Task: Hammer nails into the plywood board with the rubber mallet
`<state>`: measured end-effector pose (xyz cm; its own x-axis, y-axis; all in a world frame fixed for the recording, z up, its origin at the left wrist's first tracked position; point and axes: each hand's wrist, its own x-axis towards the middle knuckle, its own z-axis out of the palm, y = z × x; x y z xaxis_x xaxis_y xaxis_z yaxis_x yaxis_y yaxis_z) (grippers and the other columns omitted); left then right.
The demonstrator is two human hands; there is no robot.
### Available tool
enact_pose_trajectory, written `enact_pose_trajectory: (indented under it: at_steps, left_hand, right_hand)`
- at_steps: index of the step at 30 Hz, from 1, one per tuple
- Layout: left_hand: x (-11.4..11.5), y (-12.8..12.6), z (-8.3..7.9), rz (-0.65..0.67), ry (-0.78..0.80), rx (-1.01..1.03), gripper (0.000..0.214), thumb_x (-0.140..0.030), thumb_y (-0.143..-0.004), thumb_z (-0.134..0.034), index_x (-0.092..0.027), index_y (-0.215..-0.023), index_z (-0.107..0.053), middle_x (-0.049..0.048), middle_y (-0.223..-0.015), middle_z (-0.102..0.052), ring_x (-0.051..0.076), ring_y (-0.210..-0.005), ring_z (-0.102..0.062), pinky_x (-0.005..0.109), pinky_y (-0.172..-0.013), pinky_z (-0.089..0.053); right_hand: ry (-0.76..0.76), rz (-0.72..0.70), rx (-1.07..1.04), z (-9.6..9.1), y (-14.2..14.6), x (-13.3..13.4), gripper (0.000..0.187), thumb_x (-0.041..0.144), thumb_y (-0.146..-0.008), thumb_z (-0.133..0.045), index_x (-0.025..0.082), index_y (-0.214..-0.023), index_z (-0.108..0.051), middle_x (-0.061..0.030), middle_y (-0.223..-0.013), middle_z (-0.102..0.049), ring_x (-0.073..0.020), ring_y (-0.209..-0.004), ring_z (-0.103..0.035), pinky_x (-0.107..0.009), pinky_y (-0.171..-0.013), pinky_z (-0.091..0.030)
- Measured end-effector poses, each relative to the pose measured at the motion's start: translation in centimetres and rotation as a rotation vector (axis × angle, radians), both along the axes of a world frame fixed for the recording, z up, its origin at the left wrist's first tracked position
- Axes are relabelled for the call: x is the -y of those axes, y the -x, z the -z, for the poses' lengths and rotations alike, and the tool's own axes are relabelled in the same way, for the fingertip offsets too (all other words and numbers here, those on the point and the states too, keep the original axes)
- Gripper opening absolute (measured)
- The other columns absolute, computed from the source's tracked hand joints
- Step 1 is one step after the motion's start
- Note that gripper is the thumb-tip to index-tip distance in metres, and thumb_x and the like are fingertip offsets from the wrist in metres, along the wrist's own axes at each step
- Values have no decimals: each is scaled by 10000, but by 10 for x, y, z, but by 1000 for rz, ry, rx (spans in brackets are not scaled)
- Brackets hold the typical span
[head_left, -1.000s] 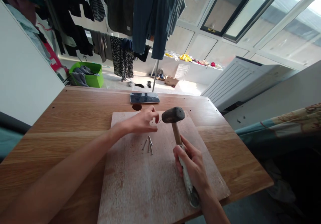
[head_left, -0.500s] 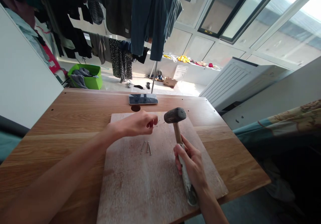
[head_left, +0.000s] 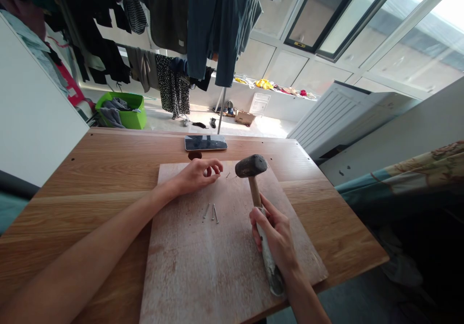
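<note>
In my right hand (head_left: 271, 234) is a hammer (head_left: 251, 166) with a dark, blocky head and a worn handle, wrapped by my fingers. The head is up, over the far right part of a pale, scuffed wooden board (head_left: 181, 266). Near the board's far edge, my left hand (head_left: 199, 175) has its thumb and fingers apart, with nothing visible between them. Just right of those fingertips is a small nail (head_left: 228, 174), seemingly standing tilted in the board. Several loose nails (head_left: 215, 213) lie mid-board, closer to me.
The board rests on a wooden table (head_left: 108, 169). Beyond it lie a phone (head_left: 206, 142) and a round hole (head_left: 195, 155) in the tabletop. Clothes (head_left: 203, 29) hang on a rack behind, near a green basket (head_left: 136, 113). A white panelled cabinet (head_left: 326, 116) stands at right.
My left hand has drawn back slightly to the left, and its pinched fingers have spread apart. A nail seen at its fingertips before no longer shows there. The hammer stays nearly still.
</note>
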<state>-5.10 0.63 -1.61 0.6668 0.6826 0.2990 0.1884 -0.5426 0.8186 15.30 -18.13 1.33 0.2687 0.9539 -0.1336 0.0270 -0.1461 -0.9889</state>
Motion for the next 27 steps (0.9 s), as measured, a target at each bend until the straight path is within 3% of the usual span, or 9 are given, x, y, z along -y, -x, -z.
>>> enact_pose_trajectory:
  at_steps: [8, 13, 19, 27]
  left_hand:
    - [0, 2, -2, -1, -43, -38, 113, -171, -848, -621, -184, -941, -682, 5, -879, -701, 98, -668, -573, 228, -640, -479]
    - [0, 1, 1, -8, -41, -11, 108, -207, -884, -623, -179, -960, -694, 15, -891, -720, 103, -684, -596, 231, -650, -500]
    - [2, -1, -2, -79, -39, -43, 277, -205, -851, -657, -180, -1127, -664, -2, -837, -728, 112, -664, -608, 247, -664, -517]
    - [1, -2, 0, -102, -71, -71, 294, -140, -813, -632, -181, -1104, -642, -9, -819, -710, 114, -648, -608, 237, -637, -479]
  right_hand:
    - [-16, -15, 21, 2, -1, 0, 600, 488, -897, -683, 155, -1391, -608, 67, -665, -517, -60, -375, -424, -172, -294, -386]
    - [-9, -6, 57, 0, 5, 2, 687, 517, -873, -698, 154, -1444, -576, 67, -647, -524, -67, -365, -430, -183, -291, -388]
    - [-14, -74, 146, -3, 20, 3, 675, 507, -902, -667, 144, -1461, -565, 68, -609, -517, -65, -355, -421, -182, -320, -365]
    - [11, -162, 288, -3, 23, -1, 595, 474, -957, -615, 165, -1464, -573, 45, -641, -555, -84, -383, -471, -203, -364, -417]
